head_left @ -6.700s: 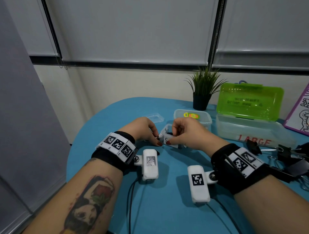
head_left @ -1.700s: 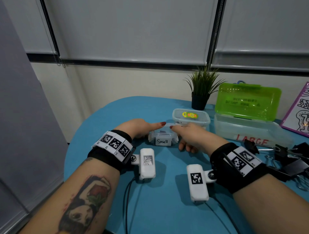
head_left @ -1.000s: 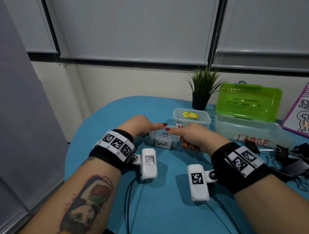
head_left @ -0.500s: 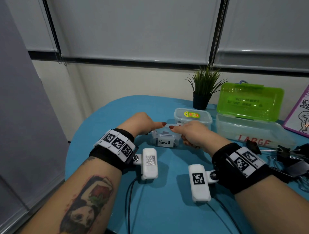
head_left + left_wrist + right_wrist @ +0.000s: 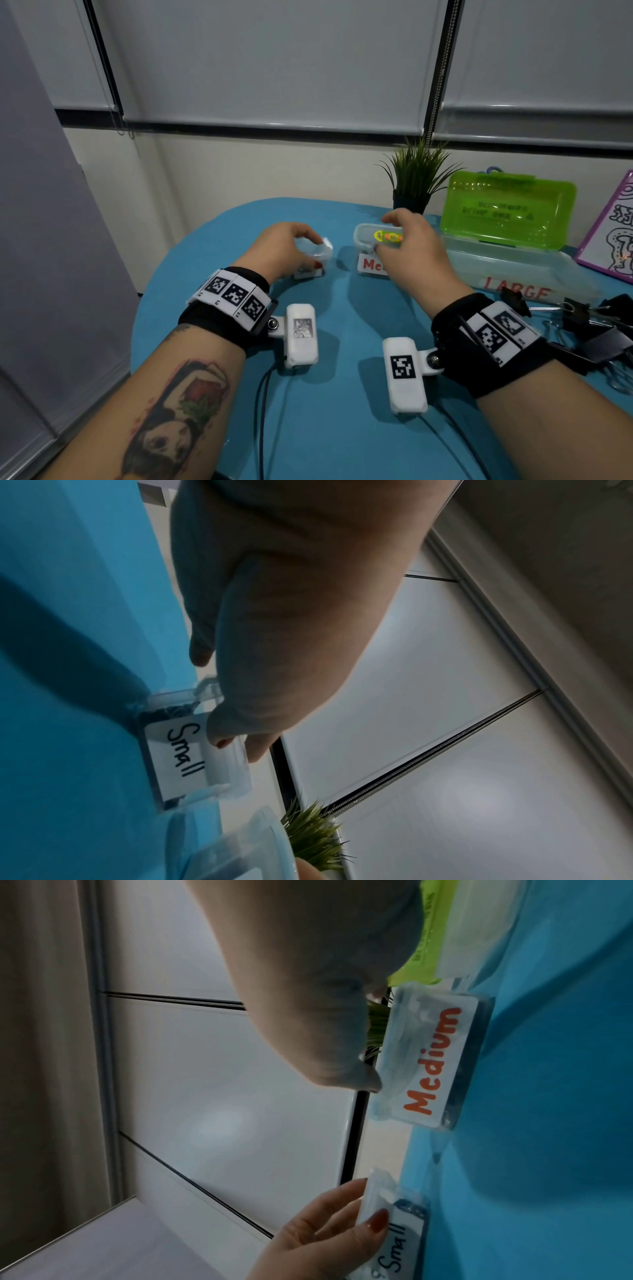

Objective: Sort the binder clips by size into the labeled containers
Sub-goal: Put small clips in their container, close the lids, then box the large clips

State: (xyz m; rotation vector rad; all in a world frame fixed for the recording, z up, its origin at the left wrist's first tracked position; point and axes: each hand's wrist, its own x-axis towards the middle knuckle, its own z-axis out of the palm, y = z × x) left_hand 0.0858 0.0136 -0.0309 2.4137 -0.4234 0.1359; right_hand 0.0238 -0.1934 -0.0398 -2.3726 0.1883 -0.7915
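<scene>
My left hand (image 5: 317, 250) grips the small clear container (image 5: 306, 272) labelled "Small", thumb on its front and fingers over its lid. The left wrist view shows this hand (image 5: 238, 746) on the lid rim and small dark clips (image 5: 171, 712) inside the container (image 5: 181, 753). My right hand (image 5: 383, 233) curls over the lidded container (image 5: 368, 265) labelled "Medium", its thumb (image 5: 373, 1083) touching the lid edge of the container (image 5: 431, 1064). Black binder clips (image 5: 589, 325) lie in a pile at the table's right edge.
The open box marked "LARGE" (image 5: 513, 270) with a raised green lid (image 5: 507, 212) stands behind the right hand. A potted plant (image 5: 414, 181) is at the back. A purple-edged sheet (image 5: 613, 222) leans at far right. Wrist-camera cables run over the blue table (image 5: 342, 394).
Both hands were on the Small container; my left hand has slid it to the left, and my right hand has let go and moved back-right onto the Medium container.
</scene>
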